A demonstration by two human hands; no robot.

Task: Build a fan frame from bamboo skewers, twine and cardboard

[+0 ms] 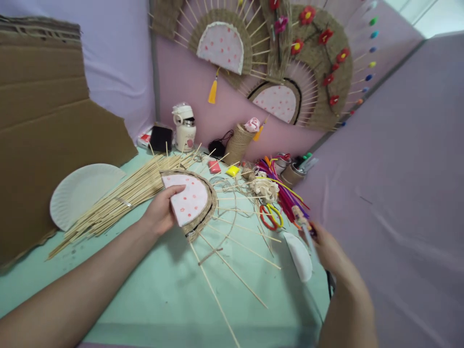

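My left hand (162,212) grips a half-round fan (190,200) by its straight side, thumb on the white face with red dots. Twine borders the curved edge, and thin wooden sticks (246,227) spread out from it over the table. A strand of twine (232,232) runs across several of the sticks. At the right, my right hand (328,246) is closed around a hot glue gun (302,220), from which a translucent glue stick (312,244) juts. The fingers hide much of the gun. A white half-disc (300,256) lies just left of this hand.
A bundle of sticks (119,198) and a paper plate (76,191) lie left, by tall cardboard (43,130). Red-and-yellow scissors (271,216), pipe cleaners (282,193), a twine spool (239,144) and a bottle (185,130) sit farther back. Decorated fans (322,63) hang behind.
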